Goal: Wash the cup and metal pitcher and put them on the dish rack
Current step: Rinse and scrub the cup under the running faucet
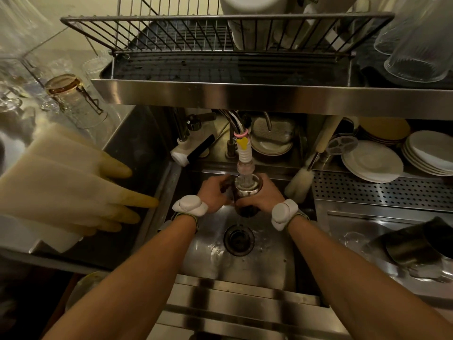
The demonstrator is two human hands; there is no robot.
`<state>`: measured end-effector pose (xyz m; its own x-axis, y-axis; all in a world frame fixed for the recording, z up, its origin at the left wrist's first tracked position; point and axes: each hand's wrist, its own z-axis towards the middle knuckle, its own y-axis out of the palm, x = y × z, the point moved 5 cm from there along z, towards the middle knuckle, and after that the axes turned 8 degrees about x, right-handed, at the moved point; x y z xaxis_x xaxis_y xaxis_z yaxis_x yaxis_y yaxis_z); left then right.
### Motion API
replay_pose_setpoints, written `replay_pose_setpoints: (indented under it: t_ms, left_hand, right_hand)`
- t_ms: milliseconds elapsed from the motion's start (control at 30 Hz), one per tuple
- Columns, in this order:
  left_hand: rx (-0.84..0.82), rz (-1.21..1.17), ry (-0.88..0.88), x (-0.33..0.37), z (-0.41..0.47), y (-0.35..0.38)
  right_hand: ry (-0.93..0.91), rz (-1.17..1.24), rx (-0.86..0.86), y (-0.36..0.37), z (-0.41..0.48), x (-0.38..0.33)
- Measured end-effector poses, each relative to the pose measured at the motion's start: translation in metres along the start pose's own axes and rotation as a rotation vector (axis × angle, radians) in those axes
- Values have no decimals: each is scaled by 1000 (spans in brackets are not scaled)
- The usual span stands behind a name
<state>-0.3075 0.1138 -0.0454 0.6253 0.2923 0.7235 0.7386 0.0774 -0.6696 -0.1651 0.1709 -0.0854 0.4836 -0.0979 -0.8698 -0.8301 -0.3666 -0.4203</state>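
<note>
Under the faucet nozzle [244, 165] I hold a dark cup [246, 192] with a shiny rim, upright over the sink [213, 256]. Water runs from the nozzle into its mouth and falls toward the drain [238, 239]. My left hand [213, 192] grips the cup's left side and my right hand [263, 195] wraps its right side. A metal pitcher [414, 244] lies on its side on the counter to the right. The wire dish rack [220, 35] stands on the steel shelf above the sink, its left half bare.
White containers [252, 18] and clear glasses [416, 45] occupy the rack's right part. Yellowish rubber gloves [73, 187] hang at the left. Stacked white plates [375, 160] and a bottle brush [300, 180] sit right of the faucet. Glassware [66, 92] stands at the far left.
</note>
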Motion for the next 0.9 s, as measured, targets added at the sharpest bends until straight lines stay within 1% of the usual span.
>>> replay_pose_setpoints:
  t_ms: [67, 100, 167, 267, 333, 500, 600, 700, 800, 900]
  left_hand:
    - [142, -11, -46, 1, 1, -13]
    - [196, 1, -63, 3, 0, -18]
    - [229, 39, -94, 0, -1, -23]
    - [186, 65, -140, -7, -1, -21]
    - [145, 66, -142, -10, 1, -18]
    - [11, 104, -110, -5, 6, -3]
    - [9, 107, -102, -4, 8, 0]
    - [18, 142, -108, -7, 12, -2]
    - [-14, 112, -85, -8, 11, -3]
    - [-103, 61, -46, -7, 9, 1]
  right_hand:
    - [63, 33, 131, -6, -6, -5]
    - [65, 25, 156, -8, -8, -6]
    - [16, -38, 127, -2, -11, -9]
    - [29, 31, 192, -2, -12, -12]
    - [12, -14, 151, 1, -11, -15]
    - [53, 82, 179, -4, -12, -14]
    - [18, 113, 243, -9, -11, -20]
    - [-10, 20, 174, -5, -8, -22]
    - [180, 164, 212, -7, -6, -7]
    - [321, 163, 171, -7, 3, 5]
